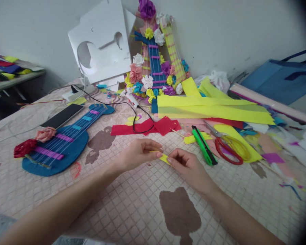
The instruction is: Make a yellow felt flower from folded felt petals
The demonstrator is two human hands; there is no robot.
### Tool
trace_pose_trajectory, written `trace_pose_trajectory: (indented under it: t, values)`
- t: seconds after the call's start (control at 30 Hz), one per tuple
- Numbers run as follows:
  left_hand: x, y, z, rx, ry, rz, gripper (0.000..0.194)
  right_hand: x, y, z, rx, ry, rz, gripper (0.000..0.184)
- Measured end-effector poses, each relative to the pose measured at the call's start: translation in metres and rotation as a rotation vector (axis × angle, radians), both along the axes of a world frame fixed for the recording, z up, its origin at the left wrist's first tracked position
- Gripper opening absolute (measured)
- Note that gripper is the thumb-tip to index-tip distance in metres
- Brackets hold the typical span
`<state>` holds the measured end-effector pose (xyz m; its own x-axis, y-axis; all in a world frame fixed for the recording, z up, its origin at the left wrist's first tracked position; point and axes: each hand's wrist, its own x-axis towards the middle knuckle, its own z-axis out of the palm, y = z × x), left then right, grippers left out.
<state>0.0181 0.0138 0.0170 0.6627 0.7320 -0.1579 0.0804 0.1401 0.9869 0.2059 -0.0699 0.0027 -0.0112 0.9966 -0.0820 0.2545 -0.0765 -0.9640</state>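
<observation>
My left hand (140, 153) and my right hand (185, 163) meet above the middle of the table, fingers pinched together. Between their fingertips is a small yellow paper strip (164, 158), held by both hands. A blue felt guitar (63, 141) with purple bars and two paper roses lies to the left of my left hand. A green utility knife (204, 145) and red-handled scissors (225, 144) lie just beyond my right hand.
Red felt pieces (145, 127) and a black cable lie behind the hands. A glue gun (130, 97), a phone (62, 115), long yellow sheets (214, 109) and a pile of flower-decorated guitars (155, 58) stand further back. Paper scraps cover the right side.
</observation>
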Motion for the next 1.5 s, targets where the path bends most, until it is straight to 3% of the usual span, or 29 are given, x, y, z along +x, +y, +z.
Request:
trace_pose_trajectory:
  t: [0.27,0.43,0.73,0.87,1.07,1.13,1.2,1.33,1.4,1.5]
  values:
    - [0.002,-0.003,-0.005,0.025,0.012,0.062,0.015,0.002,0.0,0.005,-0.089,0.085,0.028,0.034]
    - [0.003,-0.002,-0.005,0.01,0.018,0.085,0.013,0.005,0.003,0.001,-0.063,-0.002,0.051,0.027]
    - [-0.001,0.006,-0.005,-0.094,-0.022,0.147,0.014,0.019,0.002,0.003,-0.116,0.021,0.137,0.022]
    - [0.001,0.004,-0.005,-0.095,-0.027,0.137,0.015,0.016,0.004,0.006,-0.056,0.016,0.106,0.033]
    - [0.001,0.007,-0.006,-0.069,-0.001,0.134,0.021,0.014,0.008,-0.002,0.0,-0.083,0.042,0.019]
    - [-0.001,0.008,-0.005,0.012,0.006,0.165,0.024,0.015,0.008,-0.003,0.017,-0.117,0.041,0.017]
    - [-0.001,0.005,-0.002,0.197,0.043,0.151,0.027,0.014,0.006,-0.002,0.031,-0.171,0.062,0.016]
    - [0.001,-0.006,0.002,0.618,0.223,-0.005,0.022,0.007,0.002,0.005,0.089,-0.295,0.109,0.016]
    - [0.002,-0.009,0.002,0.694,0.269,-0.044,0.012,0.005,0.0,0.007,0.117,-0.321,0.12,0.015]
    - [0.0,-0.008,0.0,0.681,0.284,-0.022,0.01,0.007,0.001,0.008,0.132,-0.325,0.116,0.016]
